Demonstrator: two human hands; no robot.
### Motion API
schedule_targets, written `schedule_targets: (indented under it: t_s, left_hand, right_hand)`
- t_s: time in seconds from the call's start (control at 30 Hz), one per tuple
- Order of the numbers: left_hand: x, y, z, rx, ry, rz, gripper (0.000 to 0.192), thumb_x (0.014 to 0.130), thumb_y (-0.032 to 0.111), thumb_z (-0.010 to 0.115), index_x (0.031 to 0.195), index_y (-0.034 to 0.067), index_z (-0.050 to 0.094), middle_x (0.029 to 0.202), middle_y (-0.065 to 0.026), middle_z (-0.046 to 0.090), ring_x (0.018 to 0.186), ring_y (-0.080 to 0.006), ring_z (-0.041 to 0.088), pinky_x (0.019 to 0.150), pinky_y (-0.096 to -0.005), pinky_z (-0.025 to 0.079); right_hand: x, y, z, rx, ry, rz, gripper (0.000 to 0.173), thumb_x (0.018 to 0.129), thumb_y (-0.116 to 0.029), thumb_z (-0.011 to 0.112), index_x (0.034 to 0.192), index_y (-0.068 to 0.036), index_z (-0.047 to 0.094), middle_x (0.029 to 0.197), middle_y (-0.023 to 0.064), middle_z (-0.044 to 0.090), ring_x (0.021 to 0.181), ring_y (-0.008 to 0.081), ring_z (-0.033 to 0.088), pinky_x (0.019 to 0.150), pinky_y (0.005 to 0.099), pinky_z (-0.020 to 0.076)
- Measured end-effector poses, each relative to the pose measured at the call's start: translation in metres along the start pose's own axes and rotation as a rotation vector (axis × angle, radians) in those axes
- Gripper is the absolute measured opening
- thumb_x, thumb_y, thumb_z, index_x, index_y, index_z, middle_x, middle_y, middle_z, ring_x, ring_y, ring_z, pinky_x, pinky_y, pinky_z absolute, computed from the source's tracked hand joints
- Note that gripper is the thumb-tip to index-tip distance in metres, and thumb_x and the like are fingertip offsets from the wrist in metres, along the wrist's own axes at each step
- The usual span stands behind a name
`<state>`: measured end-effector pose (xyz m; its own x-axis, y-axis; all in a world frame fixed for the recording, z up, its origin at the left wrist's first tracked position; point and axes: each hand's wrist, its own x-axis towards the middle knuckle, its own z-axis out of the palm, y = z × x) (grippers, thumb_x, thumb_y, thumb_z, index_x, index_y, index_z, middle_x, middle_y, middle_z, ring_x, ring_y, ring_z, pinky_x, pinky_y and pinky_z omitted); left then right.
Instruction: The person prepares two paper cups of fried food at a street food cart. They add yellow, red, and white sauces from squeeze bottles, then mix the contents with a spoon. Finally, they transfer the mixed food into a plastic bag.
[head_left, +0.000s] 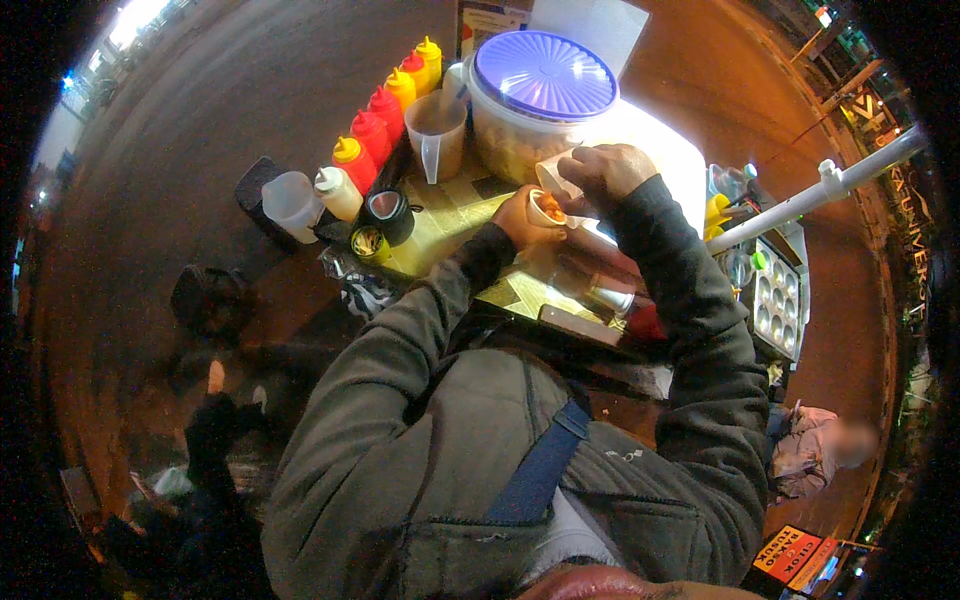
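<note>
My left hand (519, 223) is wrapped around a small paper cup (547, 208) holding orange-red food. Just to its right, my right hand (606, 171) is raised, fingers curled down at a pale, translucent container (553, 174) tilted beside the cup's mouth. Whether those fingers grip it or something else is hard to tell. Behind both hands stands a large clear tub (517, 146) of food with a purple ribbed lid (546, 73). A translucent measuring jug (435, 142) with a handle stands left of the tub.
Red and yellow squeeze bottles (369, 133) line the cart's left edge, with a white-capped bottle (339, 192) and a plastic jug (291, 204) nearby. A dark round container (389, 213) stands near the front left. A white pole (817, 189) and a multi-cup pan (777, 300) are at right. People are nearby.
</note>
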<state>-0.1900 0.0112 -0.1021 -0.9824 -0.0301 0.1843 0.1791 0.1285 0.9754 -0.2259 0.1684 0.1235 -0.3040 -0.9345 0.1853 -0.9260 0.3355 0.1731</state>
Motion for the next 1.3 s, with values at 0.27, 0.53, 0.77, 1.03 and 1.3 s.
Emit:
schedule_targets:
  t_s: [0.27, 0.53, 0.77, 1.03, 1.3]
  left_hand:
    - [-0.004, 0.001, -0.002, -0.109, -0.019, 0.044, 0.078, 0.063, 0.022, 0.095, 0.123, 0.003, 0.050, 0.112, -0.0096, 0.064, 0.103, -0.0188, 0.063, 0.093, -0.0339, 0.052]
    - [-0.009, -0.009, -0.003, -0.156, 0.065, 0.113, 0.077, 0.064, 0.019, 0.095, 0.124, 0.005, 0.048, 0.111, -0.0070, 0.062, 0.105, -0.0182, 0.062, 0.093, -0.0332, 0.051]
    - [-0.021, -0.004, 0.002, -0.270, 0.230, 0.241, 0.078, 0.065, 0.020, 0.094, 0.126, 0.005, 0.047, 0.112, -0.0086, 0.062, 0.106, -0.0186, 0.061, 0.092, -0.0343, 0.051]
    - [-0.032, 0.025, -0.021, 0.265, 0.378, 0.460, 0.079, 0.063, 0.020, 0.094, 0.125, 0.005, 0.048, 0.113, -0.0096, 0.061, 0.104, -0.0217, 0.062, 0.092, -0.0357, 0.051]
    - [-0.049, -0.002, -0.060, 0.162, 0.522, 0.196, 0.075, 0.063, 0.019, 0.094, 0.121, 0.005, 0.048, 0.110, -0.0102, 0.062, 0.102, -0.0224, 0.062, 0.092, -0.0365, 0.051]
  right_hand:
    - [0.000, -0.011, -0.012, 0.049, -0.026, -0.080, 0.020, 0.085, -0.031, 0.067, 0.094, -0.013, 0.066, 0.088, 0.0095, 0.064, 0.087, 0.0302, 0.067, 0.075, 0.0437, 0.0536]
    - [-0.001, -0.023, -0.021, -0.005, -0.024, -0.154, 0.022, 0.086, -0.032, 0.066, 0.095, -0.012, 0.066, 0.088, 0.0093, 0.063, 0.087, 0.0302, 0.067, 0.074, 0.0434, 0.0538]
    - [-0.008, -0.029, -0.035, 0.001, 0.053, -0.094, 0.027, 0.089, -0.038, 0.063, 0.090, -0.011, 0.062, 0.085, 0.0096, 0.061, 0.083, 0.0307, 0.066, 0.072, 0.0449, 0.0523]
    - [-0.035, -0.044, -0.035, 0.168, 0.376, 0.248, 0.032, 0.085, -0.036, 0.073, 0.082, -0.007, 0.059, 0.076, 0.0111, 0.060, 0.072, 0.0317, 0.064, 0.066, 0.0438, 0.0509]
    - [-0.113, -0.089, 0.063, 1.104, 0.720, 0.995, 0.027, 0.090, -0.029, 0.073, 0.092, -0.002, 0.066, 0.079, 0.0088, 0.070, 0.068, 0.0167, 0.064, 0.064, 0.0334, 0.0524]
